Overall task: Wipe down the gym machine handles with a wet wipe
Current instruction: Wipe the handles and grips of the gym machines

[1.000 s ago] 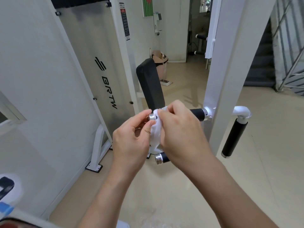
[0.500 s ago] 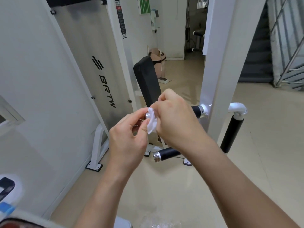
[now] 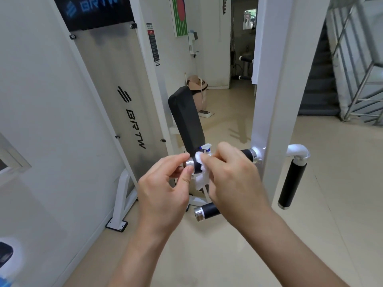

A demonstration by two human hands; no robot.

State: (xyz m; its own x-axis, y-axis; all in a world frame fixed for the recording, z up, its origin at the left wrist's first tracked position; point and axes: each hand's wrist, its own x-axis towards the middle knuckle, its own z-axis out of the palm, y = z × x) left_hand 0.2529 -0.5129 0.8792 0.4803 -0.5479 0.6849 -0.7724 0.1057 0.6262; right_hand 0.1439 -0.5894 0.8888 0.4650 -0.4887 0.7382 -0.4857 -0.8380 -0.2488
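A horizontal black handle point(image 3: 245, 153) with a silver end cap point(image 3: 189, 163) sticks out from the white machine post point(image 3: 273, 112). My right hand point(image 3: 232, 175) grips the handle with a crumpled white wet wipe point(image 3: 202, 175) wrapped against it. My left hand point(image 3: 163, 189) pinches the silver end of the handle between thumb and fingers. A second black handle point(image 3: 207, 211) lies lower, partly behind my right wrist. A third black handle point(image 3: 291, 183) hangs down on the right of the post.
A black upright pad point(image 3: 186, 121) stands behind the handle, with a spray bottle top point(image 3: 206, 147) peeking out beside it. The grey BRTW machine panel point(image 3: 124, 104) fills the left. A bin point(image 3: 196, 88) stands by the far wall. Stairs rise at the right.
The view has tilted up. My right hand has slid along the handle and the wipe now hangs below it near the end cap. My left hand stays at the silver end.
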